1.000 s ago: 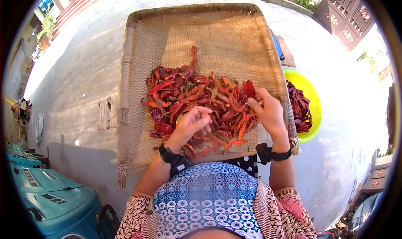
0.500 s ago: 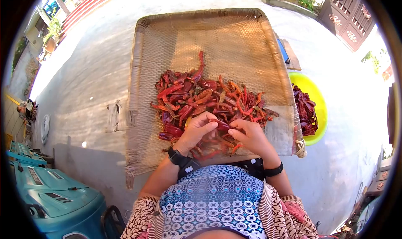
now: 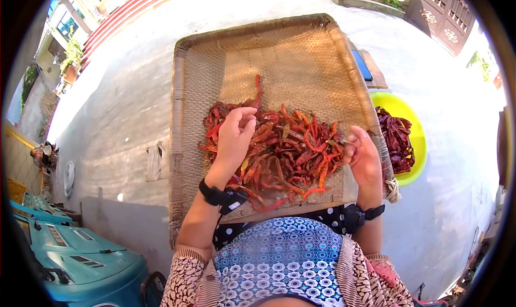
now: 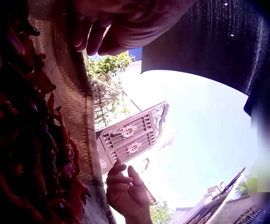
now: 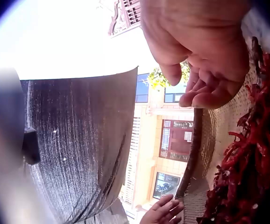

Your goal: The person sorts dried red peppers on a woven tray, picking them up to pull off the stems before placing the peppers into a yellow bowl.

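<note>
A pile of red and orange dried peppers lies on the woven tray. Above the pile's left part is my left hand, its fingers bent loosely and nothing visible in them; the left wrist view also shows this hand near the peppers. At the pile's right edge, by the tray's rim, my right hand is raised with loosely curled fingers. In the right wrist view no pepper shows in the right hand. The two hands are apart.
Right of the tray stands a yellow-green basin holding dark red peppers. Behind it, a blue flat object lies on a board. A teal vehicle is at the lower left, and a coil lies on the ground at left.
Half a second ago both hands held a dark red pepper between them; it no longer shows in either. The left hand has moved forward over the pile, the right hand out to the right.
</note>
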